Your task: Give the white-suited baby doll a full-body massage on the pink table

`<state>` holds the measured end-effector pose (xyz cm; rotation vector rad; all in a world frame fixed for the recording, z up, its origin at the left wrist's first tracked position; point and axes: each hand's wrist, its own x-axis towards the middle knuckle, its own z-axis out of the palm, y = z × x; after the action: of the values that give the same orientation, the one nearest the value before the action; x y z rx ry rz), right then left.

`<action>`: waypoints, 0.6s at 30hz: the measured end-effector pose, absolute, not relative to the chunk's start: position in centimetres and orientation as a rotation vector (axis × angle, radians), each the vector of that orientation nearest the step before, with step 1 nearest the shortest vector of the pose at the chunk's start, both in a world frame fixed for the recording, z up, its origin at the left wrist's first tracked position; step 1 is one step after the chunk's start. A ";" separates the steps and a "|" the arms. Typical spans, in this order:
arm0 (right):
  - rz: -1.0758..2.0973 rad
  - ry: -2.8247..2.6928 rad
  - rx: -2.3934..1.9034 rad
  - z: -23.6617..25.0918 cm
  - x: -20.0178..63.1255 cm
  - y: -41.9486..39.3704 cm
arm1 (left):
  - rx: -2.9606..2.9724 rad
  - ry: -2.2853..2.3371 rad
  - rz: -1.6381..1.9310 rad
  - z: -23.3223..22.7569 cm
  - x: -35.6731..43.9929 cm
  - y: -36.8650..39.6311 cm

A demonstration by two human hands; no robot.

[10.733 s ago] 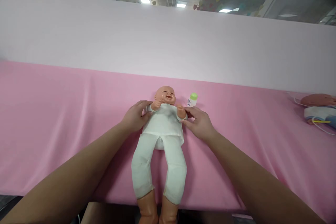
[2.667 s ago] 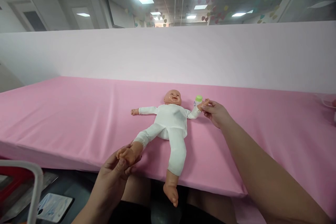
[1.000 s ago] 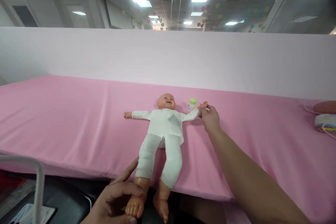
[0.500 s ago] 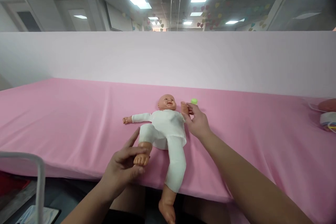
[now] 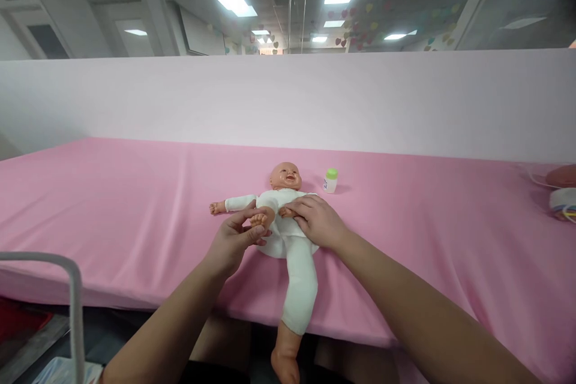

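Note:
A baby doll (image 5: 288, 240) in white clothes lies on its back on the pink sheet (image 5: 135, 204). My left hand (image 5: 234, 243) grips the doll's one foot and holds it folded up onto the belly. My right hand (image 5: 315, 222) holds the doll's opposite hand, brought down across the chest until it meets that foot. The doll's other arm lies stretched out to the left. Its other leg hangs straight over the near edge of the bed.
A small white bottle with a green cap (image 5: 330, 180) stands beside the doll's head. A pale partition (image 5: 288, 102) runs behind the bed. Another manikin with cables (image 5: 562, 192) lies at the far right. A grey metal rail (image 5: 67, 300) stands at the lower left.
My left hand has pushed the doll's foot up from the bed edge onto its belly. My right hand has drawn the doll's outstretched arm in from beside the bottle to meet the foot.

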<state>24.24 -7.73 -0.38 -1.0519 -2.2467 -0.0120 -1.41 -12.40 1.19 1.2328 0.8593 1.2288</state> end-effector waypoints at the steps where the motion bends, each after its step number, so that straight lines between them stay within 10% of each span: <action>1: 0.047 -2.180 -1.081 -0.3 24.5 -7.7 | 1.239 0.868 1.227 1.2 -1.6 -12.8; 18: 0.695 -1.064 -1.858 -2.9 37.7 -2.8 | 1.232 1.121 1.106 -4.9 -8.8 -25.5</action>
<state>37.67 -2.83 -2.87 -1.8583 -1.0641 0.6952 -8.82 -25.51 -4.85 1.2320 1.1212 1.1058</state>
